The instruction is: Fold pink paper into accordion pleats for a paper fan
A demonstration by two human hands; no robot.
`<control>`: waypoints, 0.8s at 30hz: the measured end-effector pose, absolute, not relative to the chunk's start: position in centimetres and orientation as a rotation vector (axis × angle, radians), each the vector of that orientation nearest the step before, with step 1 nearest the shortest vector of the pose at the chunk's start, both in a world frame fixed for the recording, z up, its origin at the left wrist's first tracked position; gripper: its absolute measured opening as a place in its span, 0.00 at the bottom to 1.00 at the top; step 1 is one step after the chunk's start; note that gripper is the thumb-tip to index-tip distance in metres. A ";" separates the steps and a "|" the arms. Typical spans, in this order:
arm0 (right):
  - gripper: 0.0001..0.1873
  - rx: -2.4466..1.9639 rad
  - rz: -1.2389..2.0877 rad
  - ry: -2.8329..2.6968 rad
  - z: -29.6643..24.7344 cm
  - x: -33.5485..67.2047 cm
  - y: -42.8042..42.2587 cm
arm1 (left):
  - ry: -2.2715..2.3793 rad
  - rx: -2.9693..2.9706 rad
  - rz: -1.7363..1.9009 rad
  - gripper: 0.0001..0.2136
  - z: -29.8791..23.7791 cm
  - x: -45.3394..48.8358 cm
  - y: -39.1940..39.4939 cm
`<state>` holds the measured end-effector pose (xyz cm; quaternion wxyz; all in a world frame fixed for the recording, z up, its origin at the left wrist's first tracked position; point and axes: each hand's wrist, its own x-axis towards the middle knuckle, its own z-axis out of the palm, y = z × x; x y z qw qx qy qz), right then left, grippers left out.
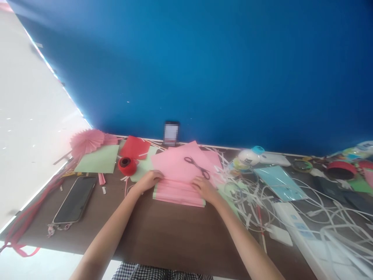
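Left fingers [157, 174] and right fingers [198, 182] touch the folded pink paper [178, 192], with dark scissors [198, 168] lying just beyond.

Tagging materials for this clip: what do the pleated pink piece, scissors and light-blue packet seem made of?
Pleated pink piece: probably matte paper, from its crisp, straight folds.
Scissors: dark looped handles, perhaps plastic; blade material and finish unclear in the blur.
Light-blue packet: probably glossy plastic film outside, given its bright reflections.
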<state>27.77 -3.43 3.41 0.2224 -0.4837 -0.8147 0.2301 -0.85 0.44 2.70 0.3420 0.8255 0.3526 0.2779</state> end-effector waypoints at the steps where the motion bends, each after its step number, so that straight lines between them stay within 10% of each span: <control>1: 0.09 -1.346 0.689 -2.182 3.5 27.8 -3.5 | 0.928 2.108 0.751 0.10 2.8 -0.9 0.4; 24: 0.08 -1.435 0.867 -1.456 4.3 28.5 -5.7 | 1.111 1.599 0.903 0.12 2.5 -1.7 -0.4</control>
